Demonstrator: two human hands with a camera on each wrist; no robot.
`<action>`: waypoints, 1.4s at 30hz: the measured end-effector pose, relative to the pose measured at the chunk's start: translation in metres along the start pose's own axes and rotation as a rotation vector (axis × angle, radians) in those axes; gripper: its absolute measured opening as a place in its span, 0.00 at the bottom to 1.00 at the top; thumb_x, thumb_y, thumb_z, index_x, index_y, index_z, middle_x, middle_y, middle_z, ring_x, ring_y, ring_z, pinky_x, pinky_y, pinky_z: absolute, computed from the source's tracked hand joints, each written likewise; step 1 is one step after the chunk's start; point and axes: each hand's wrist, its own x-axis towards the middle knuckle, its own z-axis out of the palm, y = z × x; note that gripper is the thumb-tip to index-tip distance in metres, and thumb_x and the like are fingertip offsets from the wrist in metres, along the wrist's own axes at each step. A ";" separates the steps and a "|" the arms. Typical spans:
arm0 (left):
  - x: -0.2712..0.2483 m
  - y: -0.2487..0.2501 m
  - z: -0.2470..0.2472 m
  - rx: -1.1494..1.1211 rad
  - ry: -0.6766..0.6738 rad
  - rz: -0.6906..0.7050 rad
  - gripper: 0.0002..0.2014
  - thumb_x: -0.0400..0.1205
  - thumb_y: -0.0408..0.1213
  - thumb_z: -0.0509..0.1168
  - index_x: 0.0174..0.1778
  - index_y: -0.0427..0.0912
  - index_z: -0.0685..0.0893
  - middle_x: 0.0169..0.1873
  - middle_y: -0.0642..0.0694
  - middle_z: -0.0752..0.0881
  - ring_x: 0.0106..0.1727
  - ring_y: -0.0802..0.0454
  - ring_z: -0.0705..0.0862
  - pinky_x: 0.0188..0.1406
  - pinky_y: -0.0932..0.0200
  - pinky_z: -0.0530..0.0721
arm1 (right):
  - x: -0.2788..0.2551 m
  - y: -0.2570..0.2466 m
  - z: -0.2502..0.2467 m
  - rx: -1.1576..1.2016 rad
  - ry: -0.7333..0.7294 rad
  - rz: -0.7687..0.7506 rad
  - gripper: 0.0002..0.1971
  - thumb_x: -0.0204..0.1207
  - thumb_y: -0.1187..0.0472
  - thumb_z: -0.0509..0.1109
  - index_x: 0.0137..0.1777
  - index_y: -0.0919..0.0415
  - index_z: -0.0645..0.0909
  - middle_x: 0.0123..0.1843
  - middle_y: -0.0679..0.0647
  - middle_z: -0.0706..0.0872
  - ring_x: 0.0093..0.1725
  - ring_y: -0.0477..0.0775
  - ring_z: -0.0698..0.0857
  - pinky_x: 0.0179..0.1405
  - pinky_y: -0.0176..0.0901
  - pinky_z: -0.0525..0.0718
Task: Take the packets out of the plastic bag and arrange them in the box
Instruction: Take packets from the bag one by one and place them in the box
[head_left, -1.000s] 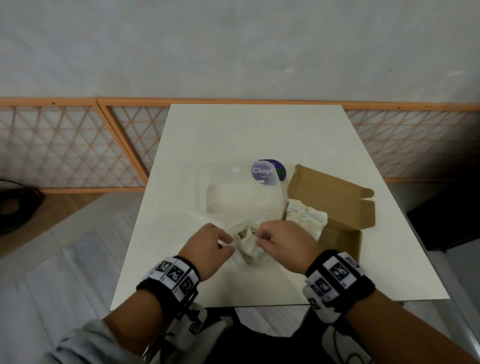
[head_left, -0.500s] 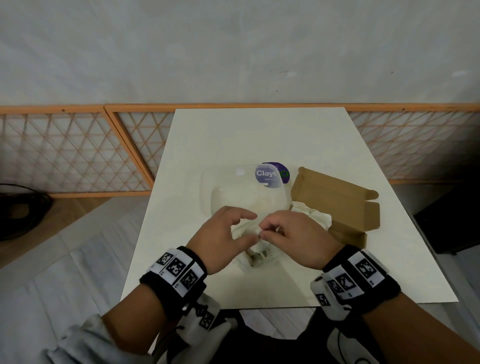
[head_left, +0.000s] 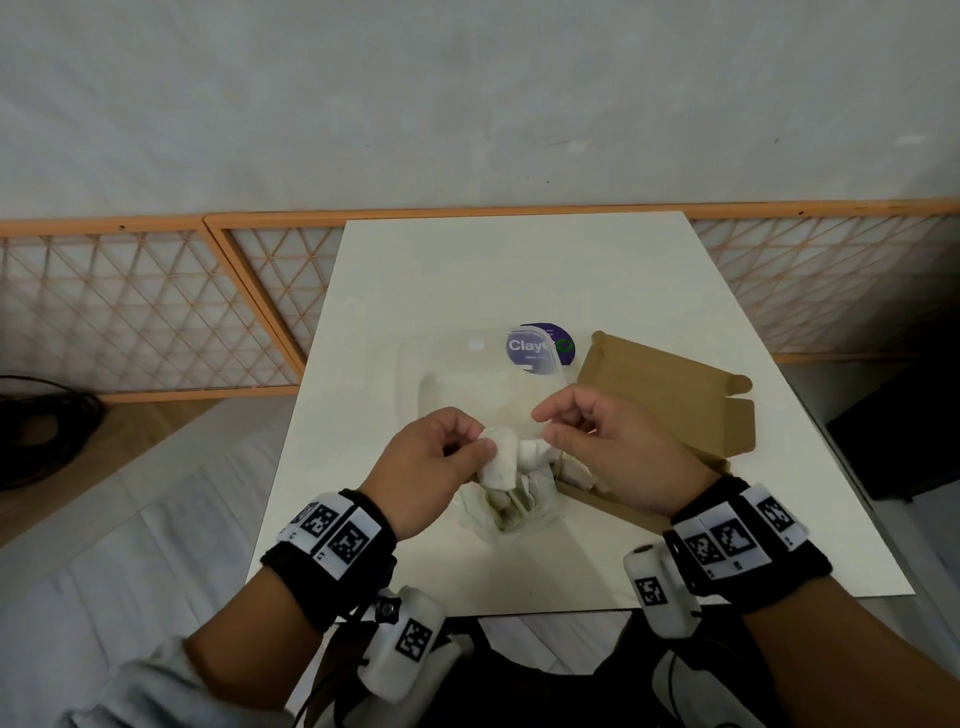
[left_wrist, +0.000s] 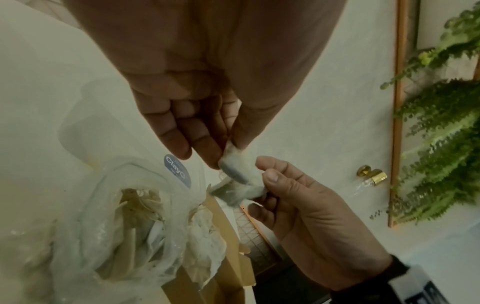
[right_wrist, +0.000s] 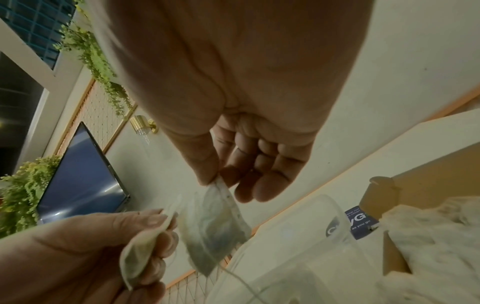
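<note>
Above the clear plastic bag my left hand pinches a small white packet. My right hand pinches a second white packet right beside it. In the right wrist view the right thumb and forefinger hold a packet by its top edge, and the left hand holds the other packet. More packets lie in the bag on the table. The brown cardboard box stands open on the right with white packets inside.
A clear plastic container with a purple round label stands behind the bag, left of the box. The white table has bare surface at the back. An orange lattice fence runs behind it.
Both hands have come up out of the bag's mouth, each with a packet, and have drawn slightly apart. The bag stays on the table.
</note>
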 end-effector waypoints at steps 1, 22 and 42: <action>-0.001 0.002 0.000 -0.056 -0.010 -0.009 0.03 0.86 0.32 0.72 0.48 0.36 0.85 0.42 0.37 0.92 0.43 0.46 0.91 0.48 0.55 0.91 | 0.000 0.001 0.000 0.018 0.007 -0.001 0.08 0.84 0.65 0.73 0.56 0.50 0.89 0.44 0.56 0.87 0.42 0.43 0.82 0.47 0.35 0.82; -0.010 0.013 0.003 -0.209 -0.187 -0.034 0.25 0.77 0.35 0.80 0.69 0.42 0.81 0.37 0.49 0.90 0.42 0.52 0.89 0.53 0.54 0.86 | -0.005 -0.026 -0.002 0.279 0.015 -0.025 0.09 0.87 0.68 0.69 0.61 0.58 0.86 0.53 0.70 0.86 0.44 0.53 0.85 0.43 0.43 0.89; -0.029 0.048 -0.024 -0.153 -0.245 0.122 0.09 0.83 0.37 0.71 0.48 0.32 0.90 0.42 0.40 0.91 0.42 0.49 0.87 0.44 0.60 0.85 | -0.009 -0.028 -0.009 0.119 0.030 -0.090 0.08 0.86 0.71 0.69 0.57 0.59 0.84 0.42 0.55 0.83 0.36 0.43 0.80 0.35 0.39 0.85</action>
